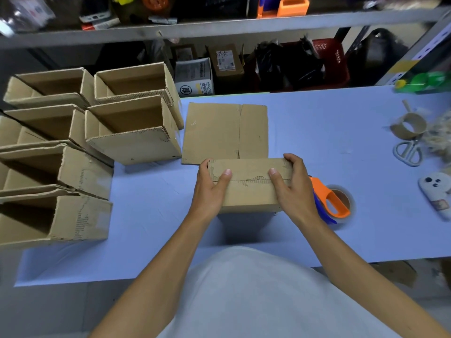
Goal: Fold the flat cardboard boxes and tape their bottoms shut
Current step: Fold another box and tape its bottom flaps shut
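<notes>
A folded cardboard box (249, 191) stands on the blue table (329, 132) in front of me, bottom side up, its two flaps meeting along a rough middle seam. My left hand (211, 189) grips its left end, thumb pressed on the seam. My right hand (291, 186) grips the right end, thumb on the seam too. A flat cardboard box (224, 130) lies just behind it. An orange tape dispenser (333, 201) with a brown tape roll lies right of my right hand.
Several folded open boxes (131, 128) stand in rows at the left of the table. Scissors (407, 153), an empty tape core (410, 125), twine and a small white pouch (436, 193) lie at the right. Shelves with clutter stand behind.
</notes>
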